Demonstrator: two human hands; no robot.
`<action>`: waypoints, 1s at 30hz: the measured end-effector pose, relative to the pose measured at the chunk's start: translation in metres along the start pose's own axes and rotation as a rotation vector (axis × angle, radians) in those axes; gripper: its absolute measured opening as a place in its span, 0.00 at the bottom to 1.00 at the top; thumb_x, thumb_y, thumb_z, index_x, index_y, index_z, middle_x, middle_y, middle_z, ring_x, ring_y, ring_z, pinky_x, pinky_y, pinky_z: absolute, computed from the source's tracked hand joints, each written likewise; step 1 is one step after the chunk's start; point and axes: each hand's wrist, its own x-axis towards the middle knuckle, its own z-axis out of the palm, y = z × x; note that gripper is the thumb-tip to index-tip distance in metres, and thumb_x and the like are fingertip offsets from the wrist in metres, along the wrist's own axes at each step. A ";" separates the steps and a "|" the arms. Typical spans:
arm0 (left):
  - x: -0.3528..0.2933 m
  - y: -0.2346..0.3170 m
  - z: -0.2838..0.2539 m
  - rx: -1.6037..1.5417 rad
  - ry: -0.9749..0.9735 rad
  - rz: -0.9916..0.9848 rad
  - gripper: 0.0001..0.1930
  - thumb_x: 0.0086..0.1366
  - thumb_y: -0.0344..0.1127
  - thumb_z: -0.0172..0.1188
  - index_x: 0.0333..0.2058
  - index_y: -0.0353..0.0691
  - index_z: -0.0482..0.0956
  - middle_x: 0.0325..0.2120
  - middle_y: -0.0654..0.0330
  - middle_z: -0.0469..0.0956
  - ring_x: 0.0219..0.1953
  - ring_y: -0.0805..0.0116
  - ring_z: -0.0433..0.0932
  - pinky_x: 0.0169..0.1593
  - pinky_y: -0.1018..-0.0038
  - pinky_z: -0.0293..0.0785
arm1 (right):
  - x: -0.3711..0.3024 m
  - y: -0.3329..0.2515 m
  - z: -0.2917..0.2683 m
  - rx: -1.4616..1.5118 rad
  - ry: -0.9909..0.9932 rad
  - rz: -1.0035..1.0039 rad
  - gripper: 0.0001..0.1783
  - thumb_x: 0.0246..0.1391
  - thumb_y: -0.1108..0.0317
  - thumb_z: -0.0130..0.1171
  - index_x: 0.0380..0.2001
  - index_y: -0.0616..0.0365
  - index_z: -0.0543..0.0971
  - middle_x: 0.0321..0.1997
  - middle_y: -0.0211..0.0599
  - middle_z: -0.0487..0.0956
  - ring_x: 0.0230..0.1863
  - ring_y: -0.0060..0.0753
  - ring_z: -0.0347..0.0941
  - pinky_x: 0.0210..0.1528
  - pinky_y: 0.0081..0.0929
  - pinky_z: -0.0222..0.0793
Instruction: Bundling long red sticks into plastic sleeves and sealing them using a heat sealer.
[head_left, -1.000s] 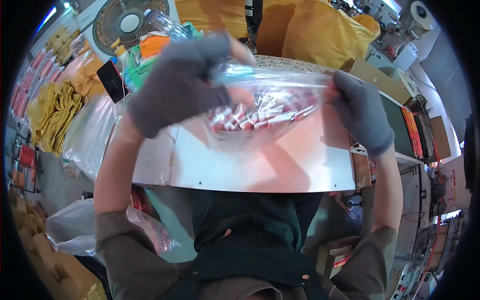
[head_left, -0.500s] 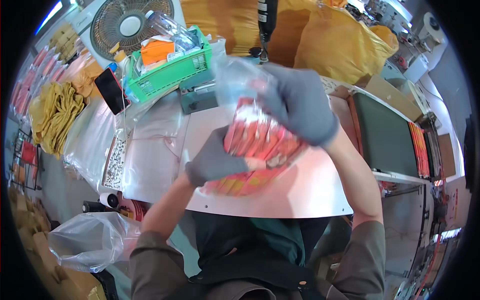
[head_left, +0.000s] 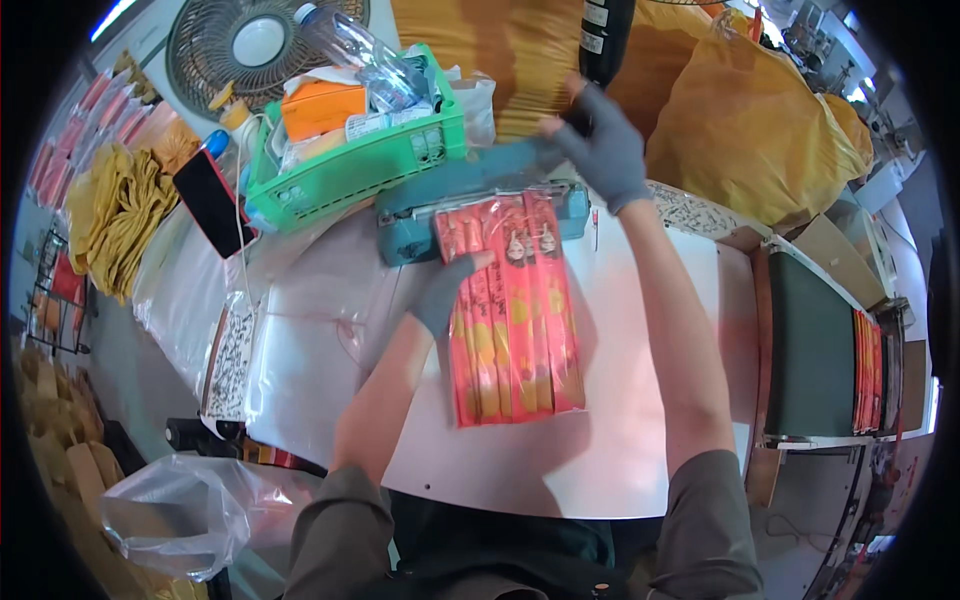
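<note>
A clear plastic bag of red and yellow slender packets (head_left: 515, 320) lies over the white tabletop, its upper end against a teal bag sealer (head_left: 408, 238). My left hand (head_left: 445, 295), in a grey fingerless glove, grips the bag's left side with the thumb on top; its other fingers are hidden beneath. My right hand (head_left: 605, 150), gloved alike, is raised at the right end of the sealer's arm (head_left: 480, 170), thumb and forefinger spread apart. The arm is blurred and tilted up above the sealer's base. Whether my right hand touches it is hard to tell.
Behind the sealer stands a green crate (head_left: 360, 165) holding a plastic bottle (head_left: 365, 60) and an orange box (head_left: 322, 108). A phone (head_left: 213, 203) leans beside it. A fan (head_left: 258, 42), yellow sacks (head_left: 750, 120), clear plastic sheets (head_left: 310, 340) and a dark green panel (head_left: 815, 345) surround the table.
The bag has been laid down with its top at the sealer. My right hand has let go of it and moved up and away to the sealer's arm, while my left hand keeps hold.
</note>
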 end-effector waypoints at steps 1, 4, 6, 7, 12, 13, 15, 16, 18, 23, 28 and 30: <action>-0.002 0.003 0.014 0.009 -0.002 0.039 0.24 0.55 0.35 0.61 0.50 0.38 0.70 0.41 0.59 0.76 0.43 0.70 0.75 0.48 0.72 0.71 | -0.014 0.021 0.007 -0.179 -0.190 0.067 0.23 0.46 0.49 0.61 0.43 0.51 0.75 0.37 0.44 0.76 0.35 0.39 0.74 0.39 0.32 0.70; 0.001 0.001 0.015 0.046 0.060 0.099 0.26 0.56 0.31 0.59 0.54 0.39 0.66 0.46 0.61 0.73 0.47 0.70 0.73 0.50 0.71 0.70 | -0.033 0.033 0.020 -0.284 -0.262 0.145 0.18 0.50 0.49 0.56 0.31 0.53 0.75 0.31 0.45 0.74 0.34 0.47 0.72 0.37 0.38 0.69; 0.012 -0.012 -0.007 0.049 0.022 0.228 0.29 0.55 0.31 0.58 0.56 0.40 0.62 0.47 0.62 0.71 0.48 0.70 0.71 0.50 0.71 0.70 | -0.034 0.035 0.025 -0.196 -0.134 0.101 0.17 0.50 0.50 0.55 0.25 0.54 0.74 0.27 0.45 0.72 0.33 0.51 0.71 0.34 0.42 0.68; 0.007 -0.008 0.000 -0.001 -0.022 0.211 0.25 0.57 0.30 0.57 0.54 0.39 0.65 0.48 0.62 0.70 0.45 0.71 0.72 0.49 0.72 0.70 | -0.032 0.039 0.027 -0.190 -0.111 0.069 0.17 0.50 0.51 0.55 0.24 0.54 0.74 0.26 0.45 0.72 0.33 0.51 0.71 0.33 0.43 0.67; 0.013 -0.019 -0.006 0.162 0.117 0.263 0.31 0.56 0.34 0.56 0.58 0.40 0.57 0.50 0.57 0.67 0.48 0.64 0.70 0.48 0.69 0.71 | -0.039 0.048 0.038 -0.192 -0.025 0.121 0.10 0.45 0.57 0.56 0.26 0.50 0.77 0.26 0.45 0.73 0.33 0.49 0.71 0.36 0.44 0.68; 0.022 -0.021 -0.067 0.216 0.184 0.113 0.31 0.57 0.38 0.55 0.59 0.40 0.56 0.51 0.57 0.66 0.48 0.63 0.70 0.50 0.68 0.70 | -0.034 0.031 0.045 -0.218 -0.057 0.194 0.11 0.45 0.56 0.55 0.27 0.51 0.77 0.30 0.46 0.73 0.36 0.50 0.71 0.37 0.44 0.68; 0.025 -0.026 -0.132 0.435 0.059 0.327 0.25 0.62 0.40 0.47 0.57 0.39 0.60 0.53 0.55 0.64 0.52 0.61 0.67 0.54 0.65 0.66 | -0.028 0.015 0.054 -0.173 -0.197 0.246 0.13 0.45 0.56 0.55 0.30 0.51 0.78 0.35 0.49 0.73 0.39 0.50 0.72 0.39 0.43 0.69; 0.036 -0.036 -0.147 0.652 -0.036 0.558 0.21 0.67 0.39 0.40 0.55 0.37 0.63 0.54 0.53 0.63 0.54 0.60 0.65 0.57 0.63 0.63 | -0.026 0.017 0.055 -0.234 -0.197 0.229 0.13 0.45 0.56 0.56 0.32 0.50 0.78 0.37 0.49 0.73 0.39 0.50 0.72 0.40 0.42 0.70; 0.025 -0.048 -0.079 0.181 0.054 0.263 0.26 0.61 0.42 0.52 0.56 0.36 0.61 0.53 0.55 0.65 0.52 0.63 0.67 0.54 0.66 0.66 | -0.032 0.027 0.033 -0.342 -0.233 0.316 0.14 0.46 0.56 0.56 0.33 0.51 0.77 0.39 0.49 0.73 0.40 0.52 0.72 0.40 0.41 0.69; -0.027 -0.061 -0.065 0.246 -0.005 0.238 0.26 0.62 0.41 0.51 0.56 0.34 0.61 0.52 0.54 0.66 0.52 0.63 0.68 0.53 0.67 0.66 | -0.047 -0.005 0.001 -0.318 -0.379 0.440 0.25 0.48 0.56 0.55 0.50 0.49 0.69 0.42 0.50 0.73 0.45 0.50 0.70 0.44 0.41 0.68; -0.061 -0.045 -0.072 0.275 0.005 0.189 0.25 0.62 0.38 0.51 0.56 0.33 0.61 0.51 0.55 0.67 0.50 0.63 0.68 0.52 0.68 0.66 | -0.150 -0.033 -0.055 -0.171 -0.549 0.333 0.32 0.49 0.58 0.53 0.58 0.52 0.61 0.45 0.51 0.72 0.47 0.49 0.70 0.47 0.42 0.66; -0.062 -0.035 -0.090 0.695 -0.011 0.308 0.26 0.64 0.45 0.51 0.52 0.30 0.64 0.48 0.51 0.69 0.49 0.63 0.69 0.53 0.71 0.64 | -0.213 -0.022 -0.091 -0.129 -0.477 0.468 0.25 0.48 0.59 0.52 0.50 0.54 0.68 0.38 0.50 0.75 0.40 0.53 0.72 0.44 0.44 0.68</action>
